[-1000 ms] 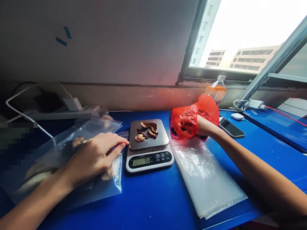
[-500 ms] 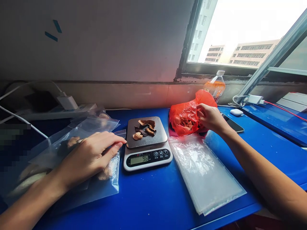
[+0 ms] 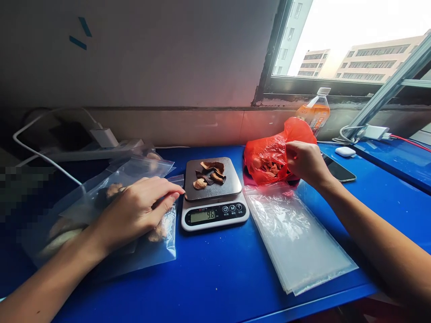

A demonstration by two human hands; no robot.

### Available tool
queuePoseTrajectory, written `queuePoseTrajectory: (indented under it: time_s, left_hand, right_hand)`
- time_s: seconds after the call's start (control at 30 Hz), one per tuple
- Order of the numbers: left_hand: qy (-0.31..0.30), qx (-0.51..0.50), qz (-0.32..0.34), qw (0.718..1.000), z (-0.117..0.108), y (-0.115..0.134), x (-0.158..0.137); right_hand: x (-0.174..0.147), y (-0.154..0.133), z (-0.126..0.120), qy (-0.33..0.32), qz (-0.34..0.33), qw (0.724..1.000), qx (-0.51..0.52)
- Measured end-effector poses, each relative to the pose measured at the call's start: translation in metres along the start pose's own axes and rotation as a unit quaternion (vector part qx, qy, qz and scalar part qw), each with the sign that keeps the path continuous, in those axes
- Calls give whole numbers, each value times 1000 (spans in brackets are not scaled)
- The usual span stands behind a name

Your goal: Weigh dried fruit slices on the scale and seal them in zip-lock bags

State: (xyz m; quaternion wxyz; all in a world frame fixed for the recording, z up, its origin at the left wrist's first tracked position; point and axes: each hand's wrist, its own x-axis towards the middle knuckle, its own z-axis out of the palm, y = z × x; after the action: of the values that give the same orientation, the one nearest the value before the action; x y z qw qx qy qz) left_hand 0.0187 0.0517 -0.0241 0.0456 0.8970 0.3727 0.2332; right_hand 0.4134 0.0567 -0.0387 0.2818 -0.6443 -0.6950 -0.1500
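A kitchen scale [image 3: 215,217] stands in the middle of the blue table, its display reading 9.6. Several dried brown slices [image 3: 212,174] lie on its metal plate. My left hand [image 3: 144,204] hovers over clear zip bags [image 3: 164,251] holding dried pieces, its fingertips by the plate's left edge. Its fingers are stretched out and hold nothing visible. My right hand [image 3: 308,163] is closed on the side of an open red plastic bag [image 3: 269,150]; the fingertips are partly hidden. More dried slices [image 3: 271,168] show inside this bag.
A stack of flat clear bags [image 3: 306,246] lies right of the scale. Behind the red bag stands an orange drink bottle [image 3: 318,112]. A phone [image 3: 340,170] and white earbud case [image 3: 345,151] lie to the right. A charger [image 3: 104,137] and power strip line the left wall.
The whole view has shifted slightly, so everything sits a little farther right and higher. Both hands keep nearly the same places, and the scale still reads 9.6.
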Motion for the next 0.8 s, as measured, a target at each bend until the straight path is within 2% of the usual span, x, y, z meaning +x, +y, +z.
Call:
queuePoseTrajectory:
  time_s: [0.23,0.4,0.5,0.63,0.8]
  left_hand:
    - [-5,1,-14,1000,-2,1,0]
    - [20,-12,-110,994,-6,15,10]
    - [3,17,-158,987,-3,24,22]
    - [-34,118,-130,984,6,29,37]
    - [-47,165,-83,982,12,30,39]
  right_hand:
    - [0,-4,-4,5,2,1000,-9]
    - [-2,-2,-4,28,-3,1000,11]
    - [-3,-2,-1,66,1,997,43]
    - [-4,-6,-6,113,14,993,14]
    - [-6,-7,-37,256,51,961,-88]
